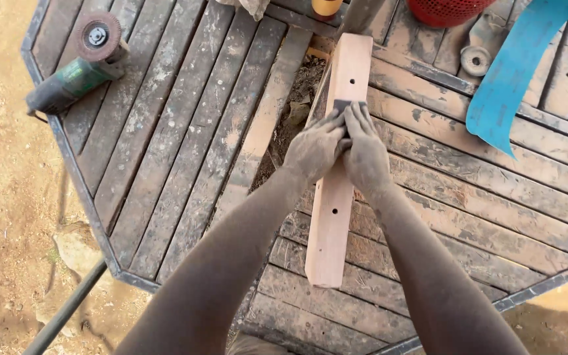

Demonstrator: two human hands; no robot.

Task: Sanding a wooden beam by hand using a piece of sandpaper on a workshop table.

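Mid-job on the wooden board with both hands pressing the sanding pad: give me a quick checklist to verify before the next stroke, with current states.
1. Both hands on the pad: left hand and right hand press the dark sanding pad together: ok.
2. Pad flat on the wooden board: mostly hidden by fingers: cannot tell.
3. Board supported: it lies across the slatted table, over a gap with dirt: ok.
4. Board clamped: no clamp visible: not ok.
5. Stroke path ahead: board face beyond the pad bare, one drilled hole: ok.
6. Angle grinder apart from the hands, at the table's far left corner: ok.
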